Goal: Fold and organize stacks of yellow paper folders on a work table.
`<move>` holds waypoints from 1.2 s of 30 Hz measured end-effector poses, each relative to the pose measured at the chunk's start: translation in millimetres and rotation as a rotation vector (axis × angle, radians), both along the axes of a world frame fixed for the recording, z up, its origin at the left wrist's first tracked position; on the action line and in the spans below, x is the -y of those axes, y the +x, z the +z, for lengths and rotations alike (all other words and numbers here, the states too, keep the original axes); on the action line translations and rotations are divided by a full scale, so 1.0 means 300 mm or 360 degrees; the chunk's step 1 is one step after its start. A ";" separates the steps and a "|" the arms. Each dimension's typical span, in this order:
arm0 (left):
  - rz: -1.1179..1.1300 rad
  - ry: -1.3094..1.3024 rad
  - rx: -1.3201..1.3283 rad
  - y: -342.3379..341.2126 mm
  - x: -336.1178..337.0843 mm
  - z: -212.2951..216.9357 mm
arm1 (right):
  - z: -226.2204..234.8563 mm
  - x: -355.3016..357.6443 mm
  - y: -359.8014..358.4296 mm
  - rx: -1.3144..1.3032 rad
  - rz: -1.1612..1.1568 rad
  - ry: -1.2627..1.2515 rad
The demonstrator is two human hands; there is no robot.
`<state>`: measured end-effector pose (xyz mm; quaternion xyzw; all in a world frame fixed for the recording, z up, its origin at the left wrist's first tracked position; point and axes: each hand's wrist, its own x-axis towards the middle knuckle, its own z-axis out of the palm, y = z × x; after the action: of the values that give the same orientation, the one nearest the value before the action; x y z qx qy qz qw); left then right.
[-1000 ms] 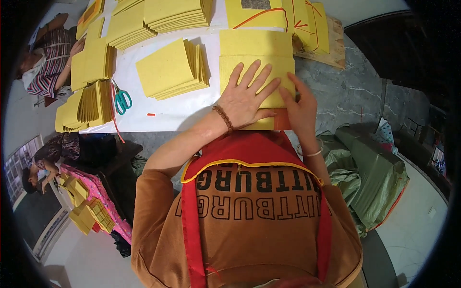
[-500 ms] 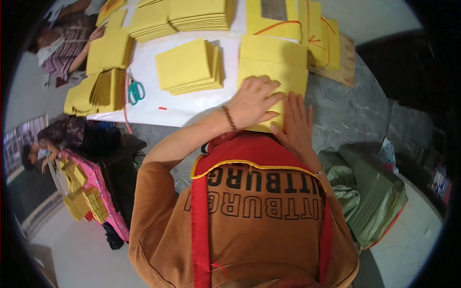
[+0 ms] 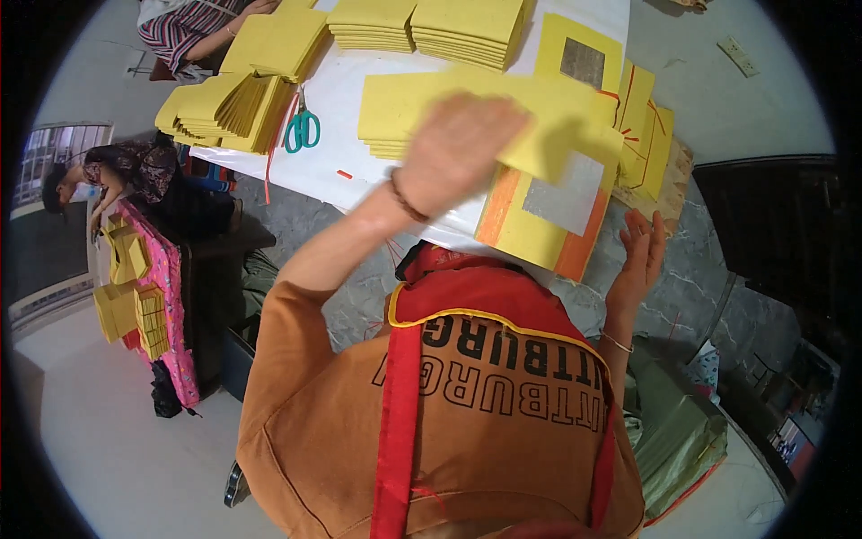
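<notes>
Hands, 2: left hand (image 3: 462, 148) is hovering, blurred, over a yellow sheet (image 3: 570, 108), grip unclear; sheet is partly covering a patched panel (image 3: 541, 239) at the table's (image 3: 323, 157) near edge; right hand (image 3: 637, 256) is hanging loosely open, empty. Step, seemingly: sheet-turning; next is probably requiring edge-squaring.

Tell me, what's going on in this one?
A person in a red apron is handling yellow paper at a white-topped table. The left hand, blurred, is over a yellow piece; whether it grips it is unclear. The right hand is raised beside the table, apparently empty, near a yellow sheet with a silver patch. Stacks of yellow paper stand farther back, and teal-handled scissors lie to the left.
</notes>
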<state>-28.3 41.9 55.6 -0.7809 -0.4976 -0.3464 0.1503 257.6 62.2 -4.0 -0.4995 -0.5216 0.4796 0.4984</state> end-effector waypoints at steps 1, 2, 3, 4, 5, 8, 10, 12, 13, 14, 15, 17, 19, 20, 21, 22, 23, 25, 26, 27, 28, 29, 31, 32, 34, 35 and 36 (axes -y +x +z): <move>0.0163 -0.0014 -0.0142 -0.083 0.009 -0.009 | -0.005 0.000 0.001 -0.0007 -0.0035 -0.0046; 0.0283 -0.0026 -0.0268 -0.166 0.013 -0.041 | -0.010 0.002 0.002 -0.0014 -0.0028 -0.0047; 0.0364 -0.0080 -0.0296 -0.236 0.019 -0.096 | -0.015 0.006 0.002 0.0001 -0.0025 -0.0065; 0.0444 -0.0130 -0.0326 -0.293 0.024 -0.165 | -0.021 0.008 -0.001 0.0012 -0.0023 -0.0080; 0.0449 -0.0130 -0.0330 -0.336 0.034 -0.257 | -0.027 0.009 -0.006 0.0009 -0.0018 -0.0081; 0.0314 -0.0589 -0.0271 -0.354 0.065 -0.400 | -0.038 0.013 -0.018 -0.0057 0.0030 -0.0036; 0.0347 -0.0690 -0.0288 -0.346 0.068 -0.416 | -0.033 0.019 -0.016 -0.0026 0.0014 -0.0044; 0.0385 -0.0793 -0.0297 -0.327 0.080 -0.431 | -0.053 0.022 -0.004 -0.0020 0.0015 -0.0060; 0.0416 -0.0773 -0.0332 -0.322 0.089 -0.443 | -0.061 0.023 -0.006 -0.0027 0.0012 -0.0074; 0.0448 -0.0751 -0.0366 -0.320 0.097 -0.453 | -0.060 0.021 -0.010 -0.0026 0.0011 -0.0074; 0.0449 -0.0750 -0.0364 -0.322 0.101 -0.460 | -0.057 0.018 -0.016 -0.0016 0.0025 -0.0072; 0.0469 -0.0806 -0.0261 -0.298 0.105 -0.450 | -0.061 0.013 -0.013 0.0014 0.0039 -0.0071; 0.0473 -0.0795 -0.0244 -0.295 0.103 -0.445 | -0.092 0.002 -0.014 -0.0050 0.0108 -0.0024; 0.0478 -0.0785 -0.0239 -0.297 0.104 -0.445 | -0.098 -0.005 -0.014 -0.0042 0.0123 -0.0017; 0.0493 -0.0780 -0.0229 -0.307 0.102 -0.458 | -0.102 -0.009 -0.017 -0.0026 0.0146 0.0013; 0.0453 -0.0739 -0.0327 -0.327 0.090 -0.458 | -0.105 -0.017 -0.028 -0.0016 0.0164 0.0046; 0.0414 -0.0698 -0.0428 -0.338 0.090 -0.459 | -0.099 -0.023 -0.036 -0.0017 0.0176 0.0057; 0.0411 -0.0820 -0.0412 -0.347 0.088 -0.421 | -0.081 -0.027 -0.048 -0.0018 0.0216 0.0061; 0.0388 -0.0965 -0.0391 -0.342 0.087 -0.396 | -0.075 -0.023 -0.052 -0.0009 0.0207 0.0047; 0.0374 -0.0979 -0.0386 -0.339 0.085 -0.383 | -0.068 -0.020 -0.056 0.0054 0.0202 0.0061; 0.0434 -0.0992 -0.0444 -0.337 0.083 -0.364 | -0.062 -0.021 -0.054 0.0111 0.0206 0.0093; 0.0492 -0.1006 -0.0502 -0.336 0.083 -0.358 | -0.068 -0.019 -0.049 0.0116 0.0204 0.0093; 0.0484 -0.1023 -0.0472 -0.325 0.093 -0.349 | -0.093 -0.012 -0.032 0.0121 0.0229 0.0082; 0.0529 -0.1044 -0.0440 -0.304 0.093 -0.314 | -0.102 -0.014 -0.025 0.0131 0.0208 0.0078; 0.0591 -0.1011 -0.0422 -0.263 0.101 -0.270 | -0.117 -0.017 -0.014 0.0232 0.0239 0.0093; 0.0565 -0.1011 -0.0423 -0.236 0.104 -0.256 | -0.127 -0.020 -0.010 0.0240 0.0216 0.0088; 0.0450 -0.0898 -0.0275 -0.206 0.106 -0.242 | -0.136 -0.023 -0.005 0.0246 0.0279 0.0076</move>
<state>-89.9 10.2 -17.1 -0.7414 -0.6630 -0.1029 0.0164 256.2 68.9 -44.9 -0.4755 -0.6113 0.4689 0.4247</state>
